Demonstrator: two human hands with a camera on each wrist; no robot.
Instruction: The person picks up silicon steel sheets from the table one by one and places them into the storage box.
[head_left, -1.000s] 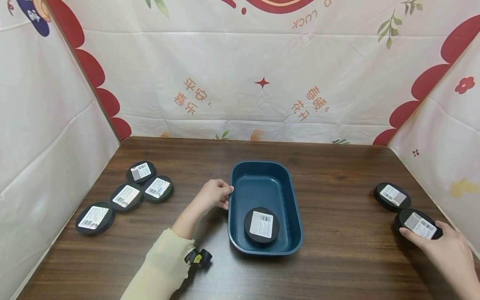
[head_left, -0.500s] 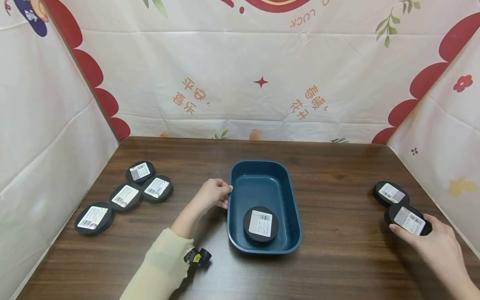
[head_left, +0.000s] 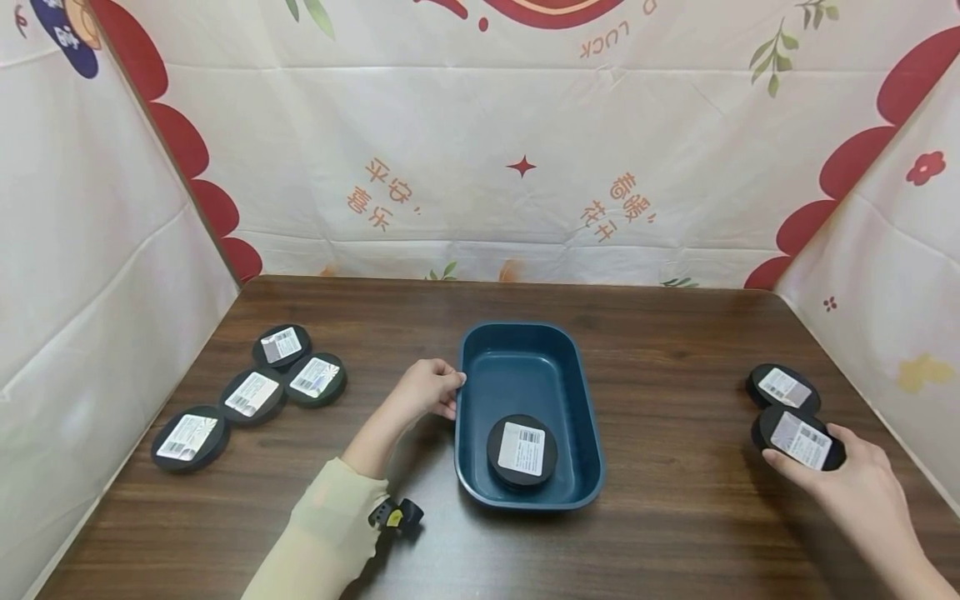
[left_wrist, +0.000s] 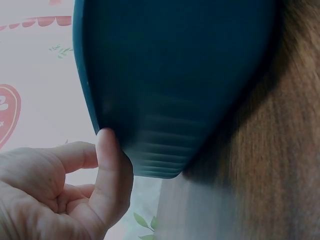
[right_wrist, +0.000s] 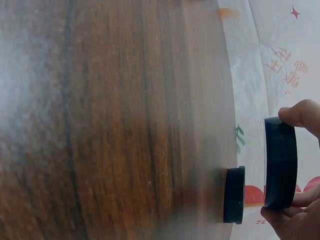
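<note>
My left hand (head_left: 426, 388) pinches the left rim of a deep blue rectangular tray (head_left: 468, 333); in the left wrist view the thumb lies against the outer wall of the tray (left_wrist: 165, 75). One flat round black container (head_left: 522, 451) with a white barcode label lies in the near part of the tray. Far to the right, my right hand (head_left: 855, 483) grips a similar black container (head_left: 799, 439) by its edge between thumb and fingers. The right wrist view shows this held container (right_wrist: 281, 162) raised off the table, with another black container (right_wrist: 234, 195) resting beyond it.
Several more labelled black containers, one of them the nearest container (head_left: 190, 438), lie close together on the left of the wooden table (head_left: 675, 525). Another container (head_left: 783, 388) rests at the right, just behind the held one. Printed cloth (head_left: 480, 125) walls the back and sides.
My right hand has lifted the black container off the table and carried it a little to the left. The left hand and the tray have stayed in place.
</note>
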